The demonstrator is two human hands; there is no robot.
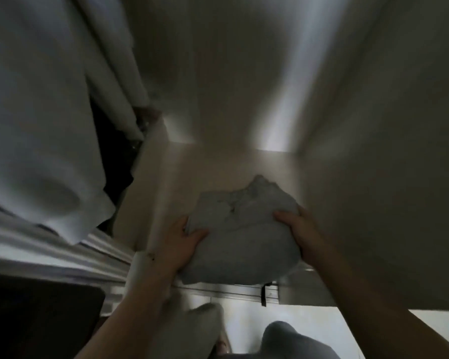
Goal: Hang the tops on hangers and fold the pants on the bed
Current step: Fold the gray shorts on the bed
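A folded pale grey-blue garment (240, 237) sits at the front of a white wardrobe compartment, low in the head view; the blur hides whether it is pants. My left hand (178, 244) grips its left edge, thumb on top. On the right edge my right hand (300, 233) holds it the same way. The bundle overhangs the compartment's front edge a little.
White tops (44, 120) hang at the left with a dark garment (114, 156) behind them. A white divider panel (143, 193) separates them from the compartment; its right wall (373, 177) stands close to my right hand. A sliding-door track (233, 291) runs below. The view is motion-blurred.
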